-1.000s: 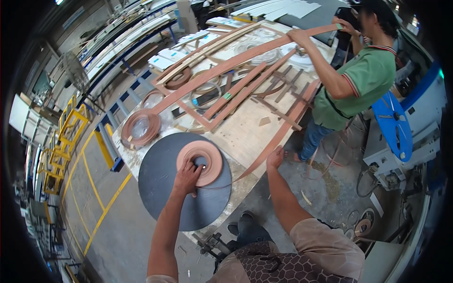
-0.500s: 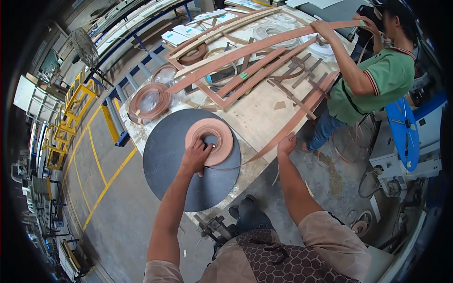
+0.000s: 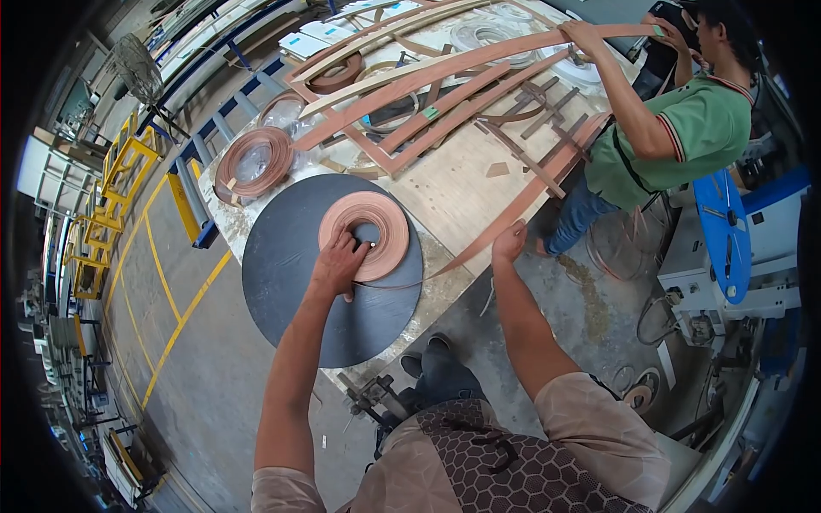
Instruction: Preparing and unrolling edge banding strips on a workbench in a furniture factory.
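Note:
A reddish-brown coil of edge banding point(image 3: 389, 224) lies flat on a round dark grey disc point(image 3: 282, 265) at the near end of the table. My left hand point(image 3: 339, 259) grips the coil's near left side, fingers reaching into its centre hole and thumb by the outer edge. From the coil a loose strip of edge banding point(image 3: 492, 232) runs right, twists and continues along the table's right edge. My right hand point(image 3: 509, 243) is closed on the edge of that strip, beside the table's front right side; its fingertips are partly hidden.
A co-worker in a green shirt point(image 3: 710, 120) holds a long reddish board point(image 3: 479, 75) across the table point(image 3: 445, 192). Wooden frames point(image 3: 453, 120), strips and another brown coil point(image 3: 254, 162) lie there. A blue-armed machine point(image 3: 721, 231) stands right; a roller conveyor point(image 3: 192, 201) left.
The whole view has shifted slightly, so the table and both hands appear a little farther left and up. Both hands keep their holds on the coil and strip.

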`<action>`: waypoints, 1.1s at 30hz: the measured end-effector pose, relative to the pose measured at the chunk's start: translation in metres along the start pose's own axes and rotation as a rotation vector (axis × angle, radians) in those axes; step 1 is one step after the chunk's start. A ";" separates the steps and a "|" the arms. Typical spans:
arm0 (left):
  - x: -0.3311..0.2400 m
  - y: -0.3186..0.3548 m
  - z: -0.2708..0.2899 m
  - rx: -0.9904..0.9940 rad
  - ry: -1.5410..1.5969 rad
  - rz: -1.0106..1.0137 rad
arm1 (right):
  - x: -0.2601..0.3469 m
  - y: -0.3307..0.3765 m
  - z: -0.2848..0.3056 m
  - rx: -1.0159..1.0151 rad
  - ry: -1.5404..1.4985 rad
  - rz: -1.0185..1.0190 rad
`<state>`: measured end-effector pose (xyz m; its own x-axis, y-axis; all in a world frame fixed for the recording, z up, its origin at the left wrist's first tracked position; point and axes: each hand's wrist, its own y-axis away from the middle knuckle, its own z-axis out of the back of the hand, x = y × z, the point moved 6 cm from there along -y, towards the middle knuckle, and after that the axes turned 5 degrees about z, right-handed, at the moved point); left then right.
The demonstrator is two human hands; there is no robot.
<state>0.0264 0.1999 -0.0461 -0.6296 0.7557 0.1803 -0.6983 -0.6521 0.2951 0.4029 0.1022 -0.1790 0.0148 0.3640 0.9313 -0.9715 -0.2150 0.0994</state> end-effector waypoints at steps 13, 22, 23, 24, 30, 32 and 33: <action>0.002 -0.002 -0.005 0.047 0.024 0.007 | -0.007 -0.005 -0.005 0.049 0.045 0.024; 0.000 -0.001 -0.002 -0.046 0.031 -0.009 | -0.010 -0.009 -0.004 0.016 0.018 0.065; 0.000 0.001 -0.002 -0.059 0.023 -0.013 | -0.010 -0.005 -0.006 0.043 0.013 0.033; 0.002 0.005 -0.004 -0.055 0.011 0.000 | -0.007 0.000 -0.007 0.035 0.000 0.038; -0.007 -0.007 0.004 -0.092 0.035 -0.038 | -0.032 -0.030 0.000 -0.028 0.101 0.035; -0.001 0.000 -0.002 -0.073 0.019 -0.011 | -0.026 -0.015 -0.007 0.012 0.094 0.022; 0.001 0.005 -0.006 -0.059 0.012 -0.001 | -0.022 -0.007 -0.010 0.034 0.096 0.011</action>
<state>0.0196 0.1970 -0.0502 -0.6323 0.7561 0.1686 -0.7177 -0.6537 0.2399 0.4068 0.1050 -0.2041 -0.0201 0.4462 0.8947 -0.9629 -0.2494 0.1027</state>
